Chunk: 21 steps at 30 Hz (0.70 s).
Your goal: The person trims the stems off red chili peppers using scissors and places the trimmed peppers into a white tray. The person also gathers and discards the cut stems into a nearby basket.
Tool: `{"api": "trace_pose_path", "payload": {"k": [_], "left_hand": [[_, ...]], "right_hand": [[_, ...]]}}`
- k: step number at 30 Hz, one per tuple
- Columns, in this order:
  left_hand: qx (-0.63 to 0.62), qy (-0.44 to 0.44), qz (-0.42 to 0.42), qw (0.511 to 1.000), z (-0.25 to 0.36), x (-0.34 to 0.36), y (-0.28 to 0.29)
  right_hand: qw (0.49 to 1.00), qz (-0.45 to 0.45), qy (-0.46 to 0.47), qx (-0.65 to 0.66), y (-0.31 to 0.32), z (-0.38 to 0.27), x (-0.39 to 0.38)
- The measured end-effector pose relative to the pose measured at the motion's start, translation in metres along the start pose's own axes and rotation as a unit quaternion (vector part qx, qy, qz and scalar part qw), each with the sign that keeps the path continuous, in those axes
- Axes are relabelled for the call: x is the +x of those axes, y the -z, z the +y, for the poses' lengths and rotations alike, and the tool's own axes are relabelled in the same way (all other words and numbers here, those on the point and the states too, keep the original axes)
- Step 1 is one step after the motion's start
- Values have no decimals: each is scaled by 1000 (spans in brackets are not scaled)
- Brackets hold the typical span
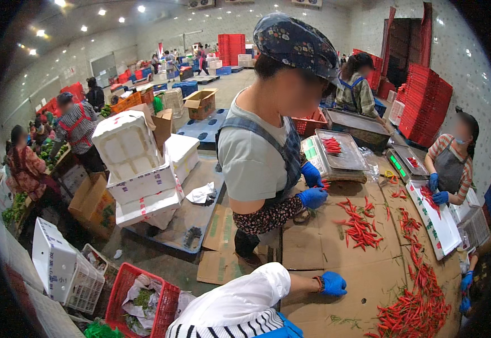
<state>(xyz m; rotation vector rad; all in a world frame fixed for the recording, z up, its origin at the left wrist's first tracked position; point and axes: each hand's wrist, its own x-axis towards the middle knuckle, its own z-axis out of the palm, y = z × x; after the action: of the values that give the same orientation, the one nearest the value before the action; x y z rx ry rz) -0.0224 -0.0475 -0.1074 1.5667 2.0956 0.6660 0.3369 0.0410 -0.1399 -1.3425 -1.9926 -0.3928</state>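
blue-gloved left hand over cardboard, fingers bunched together, cannot tell whether anything is held, red chillies nearby

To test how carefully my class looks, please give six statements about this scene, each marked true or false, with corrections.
1. Red chili peppers lie on cardboard. True.
2. The worker in the floral cap has bare hands. False: that worker wears blue gloves.
3. A metal tray near that worker holds chilies. True.
4. The tall crate stack at the right is blue. False: the stack is red.
5. The white-sleeved arm's hand is on the largest chili heap. False: that hand is left of the heap.
6. White foam boxes are stacked at the left. True.
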Motion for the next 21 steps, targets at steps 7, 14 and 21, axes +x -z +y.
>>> {"api": "trace_pose_path", "payload": {"k": [7,14,21], "left_hand": [[-26,16,15,999,4,-7,1],[-24,15,9,1000,6,-11,6],[-15,41,-18,999,12,-10,10]], "right_hand": [[986,-33,-146,77,61,-65,27],[978,-59,-174,100,63,-66,28],[956,-37,-205,208,42,-48,18]]}}
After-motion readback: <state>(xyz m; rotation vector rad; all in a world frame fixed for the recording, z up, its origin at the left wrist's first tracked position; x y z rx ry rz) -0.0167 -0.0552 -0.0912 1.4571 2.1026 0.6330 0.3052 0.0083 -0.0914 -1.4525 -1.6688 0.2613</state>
